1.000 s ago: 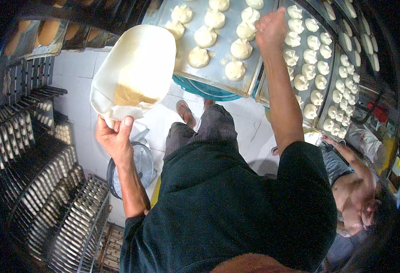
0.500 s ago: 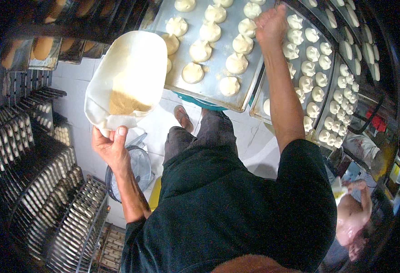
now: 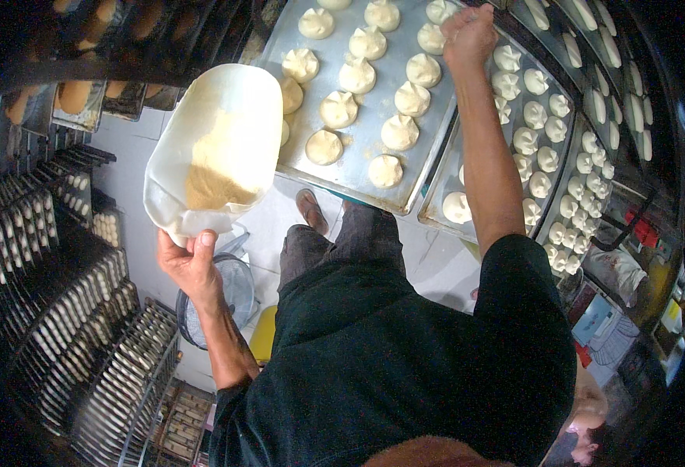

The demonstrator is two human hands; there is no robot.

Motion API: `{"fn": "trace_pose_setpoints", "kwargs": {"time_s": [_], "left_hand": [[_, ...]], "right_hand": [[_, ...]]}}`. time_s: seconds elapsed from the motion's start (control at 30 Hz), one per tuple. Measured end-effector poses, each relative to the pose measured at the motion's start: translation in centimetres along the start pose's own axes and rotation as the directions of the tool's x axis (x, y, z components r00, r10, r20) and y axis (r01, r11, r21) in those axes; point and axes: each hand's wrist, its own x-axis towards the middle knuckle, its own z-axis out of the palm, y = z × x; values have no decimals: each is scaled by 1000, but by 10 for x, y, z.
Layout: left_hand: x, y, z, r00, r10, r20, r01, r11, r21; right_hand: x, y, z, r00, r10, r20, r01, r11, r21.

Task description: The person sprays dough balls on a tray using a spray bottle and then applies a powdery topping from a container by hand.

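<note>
My left hand grips the folded end of a white plastic scoop with a pile of tan powder or fine crumbs in it. My right hand is closed, fingertips pinched, over the top right of a metal tray holding rows of pale, pinched-top dough rounds; whatever it holds is hidden. Tan specks lie on that tray around some rounds. More trays of similar dough pieces stand just to the right.
Racks stacked with trays fill the left, browned baked pieces sit upper left, and long dough pieces upper right. A fan and yellow stool stand on the tiled floor. A co-worker is at lower right.
The trays appear lower in view. My left hand and scoop have shifted down and slightly left; my right hand stays over the tray's top right. The co-worker has moved down, mostly out of sight.
</note>
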Motion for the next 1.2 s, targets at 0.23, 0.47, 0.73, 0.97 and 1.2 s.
{"fn": "trace_pose_setpoints", "kwargs": {"time_s": [0.23,0.47,0.73,0.97,1.2], "left_hand": [[-5,4,6,999,-23,-39,23,1000,-15],[-13,8,13,998,-3,-59,0,999,-52],[-28,17,21,998,-11,-58,7,998,-65],[-42,37,34,990,-92,111,110,980,-169],[-67,36,64,875,85,476,-37,993,-109]], "right_hand": [[34,-33,2,956,272,111,-290,931,221],[52,-13,16,969,-184,163,215,955,-206],[69,-5,-3,986,-132,103,142,985,-100],[-99,-76,50,675,232,700,334,750,-570],[-256,-71,19,88,515,852,970,152,-192]]}}
